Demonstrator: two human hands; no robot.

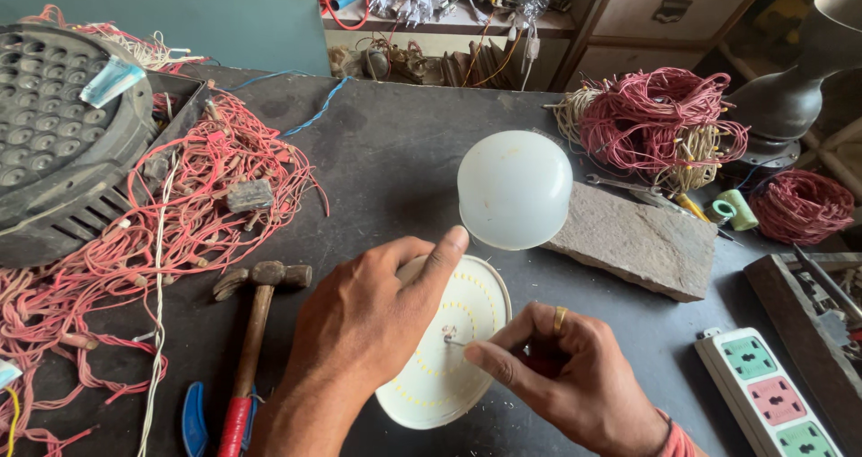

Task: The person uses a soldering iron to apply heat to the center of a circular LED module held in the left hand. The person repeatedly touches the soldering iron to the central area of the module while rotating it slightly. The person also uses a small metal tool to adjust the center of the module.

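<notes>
My left hand (359,322) grips the rim of a round white lamp body with a disc of small yellow LEDs (449,349), thumb resting on its upper edge. My right hand (566,381) pinches a thin metal tool or screwdriver tip (453,338) at the centre of the disc; a ring is on one finger. A white frosted dome cover (514,188) stands just behind the disc, leaning against a flat stone slab (642,241).
A claw hammer (256,322) and blue-handled pliers (193,418) lie at the left. Tangled red wires (180,215) and a black round housing (54,134) fill the far left. Red wire coils (664,120) and a power strip (768,394) sit at the right.
</notes>
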